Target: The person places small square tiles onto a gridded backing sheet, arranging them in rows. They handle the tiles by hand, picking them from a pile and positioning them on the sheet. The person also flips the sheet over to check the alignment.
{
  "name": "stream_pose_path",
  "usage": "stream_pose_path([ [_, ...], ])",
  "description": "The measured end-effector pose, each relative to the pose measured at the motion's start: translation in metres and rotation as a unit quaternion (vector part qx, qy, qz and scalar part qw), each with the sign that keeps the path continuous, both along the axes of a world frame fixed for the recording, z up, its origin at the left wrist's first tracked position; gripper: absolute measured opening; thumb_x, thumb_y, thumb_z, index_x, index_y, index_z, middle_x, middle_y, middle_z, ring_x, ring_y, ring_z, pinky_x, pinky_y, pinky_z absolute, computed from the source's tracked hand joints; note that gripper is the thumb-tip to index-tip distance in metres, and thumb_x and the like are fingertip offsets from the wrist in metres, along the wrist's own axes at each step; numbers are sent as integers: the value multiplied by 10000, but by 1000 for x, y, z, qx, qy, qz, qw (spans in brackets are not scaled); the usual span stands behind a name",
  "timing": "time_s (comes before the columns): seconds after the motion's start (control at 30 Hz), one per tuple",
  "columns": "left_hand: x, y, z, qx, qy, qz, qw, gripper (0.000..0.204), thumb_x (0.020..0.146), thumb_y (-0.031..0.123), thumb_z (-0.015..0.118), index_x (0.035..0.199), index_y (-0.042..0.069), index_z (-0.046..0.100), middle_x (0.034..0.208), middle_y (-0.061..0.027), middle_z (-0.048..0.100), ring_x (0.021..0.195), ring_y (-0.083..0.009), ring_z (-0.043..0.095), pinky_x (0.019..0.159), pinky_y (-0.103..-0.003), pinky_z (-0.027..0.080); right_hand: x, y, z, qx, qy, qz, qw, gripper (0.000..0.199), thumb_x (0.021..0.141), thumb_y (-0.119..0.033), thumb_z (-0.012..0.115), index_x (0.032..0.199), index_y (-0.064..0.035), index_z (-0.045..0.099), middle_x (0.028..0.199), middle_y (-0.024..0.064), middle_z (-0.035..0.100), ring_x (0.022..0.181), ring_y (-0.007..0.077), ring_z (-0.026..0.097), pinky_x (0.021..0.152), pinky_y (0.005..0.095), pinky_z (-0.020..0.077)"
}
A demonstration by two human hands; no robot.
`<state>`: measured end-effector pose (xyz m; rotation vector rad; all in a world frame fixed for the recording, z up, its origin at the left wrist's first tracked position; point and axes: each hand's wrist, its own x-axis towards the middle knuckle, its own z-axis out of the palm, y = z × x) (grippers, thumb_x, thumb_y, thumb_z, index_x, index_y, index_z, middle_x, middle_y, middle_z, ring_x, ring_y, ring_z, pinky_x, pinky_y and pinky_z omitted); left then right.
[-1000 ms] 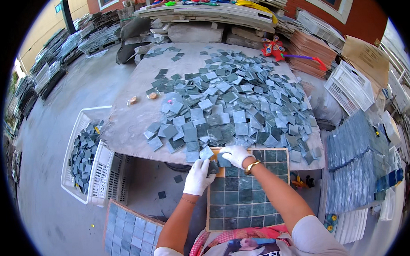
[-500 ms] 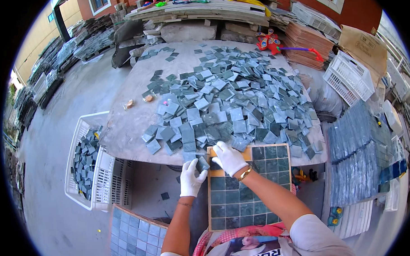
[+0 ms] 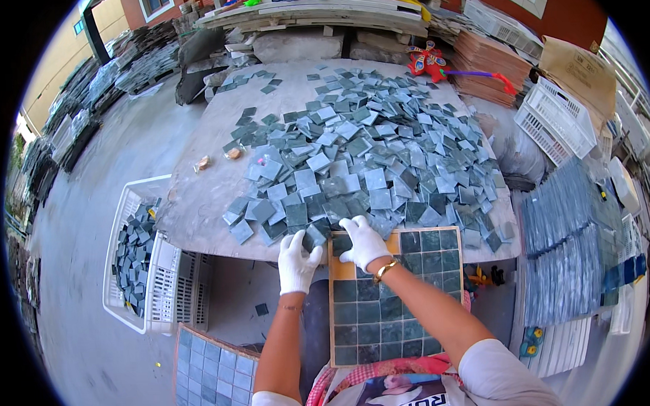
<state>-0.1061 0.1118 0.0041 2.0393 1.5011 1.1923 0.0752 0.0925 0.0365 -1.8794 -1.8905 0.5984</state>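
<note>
My left hand (image 3: 297,265), in a white glove, is at the table's front edge, thumb and fingers curled around a dark green stone tile (image 3: 314,237). My right hand (image 3: 364,243), also gloved, hovers over the top left of a wooden-edged tray (image 3: 331,310), its thumb and fingers apart. Square green tiles (image 3: 368,312) fill most of the tray in rows; yellow base (image 3: 344,269) shows in a few places near the top left. One dark tile (image 3: 340,244) lies in the top left corner, beside my right thumb. Beyond both hands spreads a heap of loose tiles (image 3: 378,180).
A white crate (image 3: 163,287) of tiles stands at the left. Below it leans another tiled panel (image 3: 209,375). Stacked tile sheets (image 3: 563,245) are at the right. A red toy (image 3: 427,63) and two small wrapped items (image 3: 233,154) lie on the table (image 3: 196,200).
My left hand has moved slightly up and away, bringing its tile to the heap's near edge. The right hand's fingers have shifted a little right and up, spreading wider.
</note>
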Motion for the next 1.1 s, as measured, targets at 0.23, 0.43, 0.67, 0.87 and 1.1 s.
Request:
stream_pose_path([
  [0.23, -9, -74, -7, -98, 86, -144, 981, 537, 718, 192, 724, 1205, 43, 555, 1135, -186, 545, 995, -357, 584, 836, -405, 508, 35, 10, -5, 43, 88, 83, 992, 643, 625, -322, 839, 1146, -47, 582, 1074, 162, 577, 895, 318, 616, 808, 386, 508],
  [0.43, 4, -62, -12, -37, 116, -167, 978, 543, 735, 186, 728, 1203, -5, 529, 1162, -196, 529, 1035, -386, 550, 881, -430, 479, 83, -36, 8, 88, 150, -47, 984, 367, 750, -281, 737, 1000, -29, 641, 915, 112, 637, 723, 207, 617, 685, 331, 499],
  [0.67, 12, -41, -8, -48, 117, -195, 973, 503, 678, 160, 767, 1134, 13, 612, 1221, -196, 529, 1080, -382, 545, 924, -424, 462, 108, -74, -8, 123, 130, -82, 980, 262, 777, -228, 704, 959, -53, 636, 888, 108, 622, 681, 231, 607, 662, 341, 491],
  [0.87, 32, -59, 11, -35, 242, -116, 963, 690, 671, 238, 782, 1279, 67, 503, 1301, -159, 468, 1158, -363, 478, 924, -443, 436, 91, -31, -5, 94, -91, -35, 991, 483, 766, -276, 711, 1169, -72, 541, 1137, 142, 570, 982, 335, 611, 818, 430, 508],
  [1.1, 51, -77, -3, -14, 325, -155, 933, 851, 783, 477, 652, 1422, 9, 342, 1489, -175, 320, 1393, -331, 260, 1112, -530, 191, 102, -13, -6, 90, -25, 17, 995, 341, 847, -259, 599, 1099, -30, 614, 1050, 192, 634, 952, 339, 631, 819, 432, 505],
])
